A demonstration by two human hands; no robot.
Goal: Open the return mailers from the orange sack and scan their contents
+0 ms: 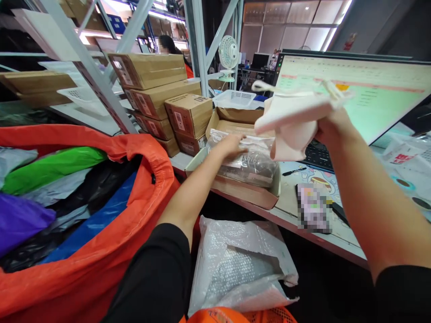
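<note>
A: Hands, in head view?
B: Shows left hand (pixel 231 147) loosely spread on clear plastic bag (pixel 251 165) in open carton (pixel 237 186); shows right hand (pixel 333 125) closed around pale pink item (pixel 294 114), blurred, raised by carton's right end.
A: Handling?
B: Probably best to steady bag lightly, keeping pale item clear of carton.
A: Lettering?
B: On bag, perhaps "hion"; on stacked boxes (pixel 158 101) and monitor (pixel 377 105), too small to read.

Worktop (pixel 341 237) is carrying open box (pixel 242 189); from it, cartons (pixel 155 72) are sitting at 10 o'clock, keyboard (pixel 318 154) and pen (pixel 294 171) at 3, pixelated phone (pixel 313 208) at 4.
</note>
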